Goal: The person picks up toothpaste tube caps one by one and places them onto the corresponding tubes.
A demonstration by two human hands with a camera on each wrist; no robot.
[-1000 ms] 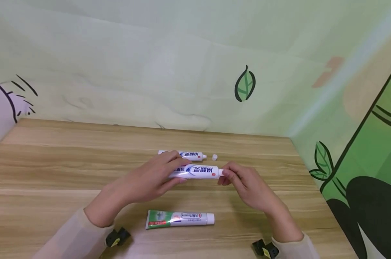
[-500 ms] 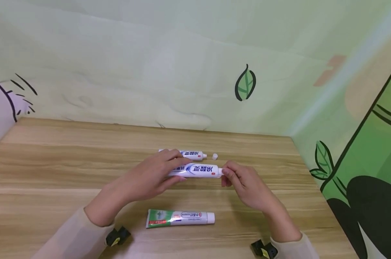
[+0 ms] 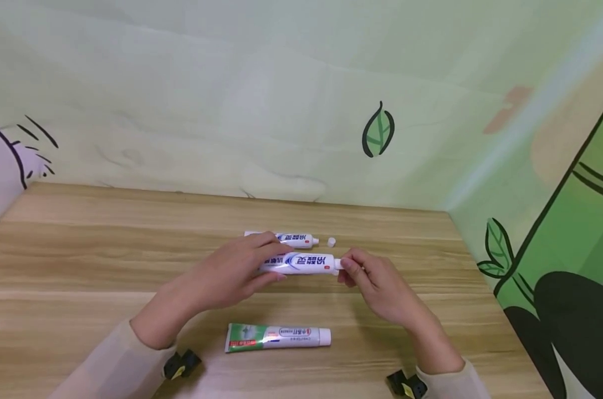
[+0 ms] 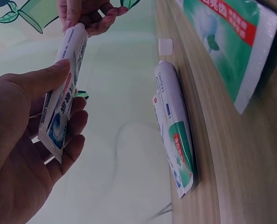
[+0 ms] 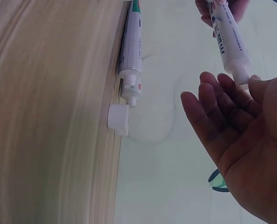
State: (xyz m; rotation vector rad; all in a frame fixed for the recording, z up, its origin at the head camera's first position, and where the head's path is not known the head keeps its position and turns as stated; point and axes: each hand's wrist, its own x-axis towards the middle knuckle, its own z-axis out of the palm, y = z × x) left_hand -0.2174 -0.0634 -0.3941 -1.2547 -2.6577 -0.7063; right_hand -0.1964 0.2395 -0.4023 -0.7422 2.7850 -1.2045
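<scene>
In the head view, my left hand (image 3: 231,271) grips a white and blue toothpaste tube (image 3: 308,263), raised over the table with its cap end to the right. My right hand (image 3: 376,285) pinches the white cap (image 5: 241,77) at that end between thumb and fingers. Beyond them lies a similar toothpaste tube (image 3: 296,240), its nozzle bare, with a loose white cap (image 3: 331,242) beside it. Seen from the left wrist, a green and white tube (image 4: 179,130) lies next to that one; in the head view the left hand and the held tube hide most of it.
Nearer the front of the wooden table (image 3: 107,238), a capped green and white toothpaste tube (image 3: 279,337) lies flat. A second, larger loose cap (image 5: 118,115) shows in the right wrist view. A wall cloth with painted leaves (image 3: 378,130) rises behind the table.
Both hands stay in nearly the same place with the tube. The right fingers shift slightly on the cap, and more of the cap shows now. The tubes on the table have not moved.
</scene>
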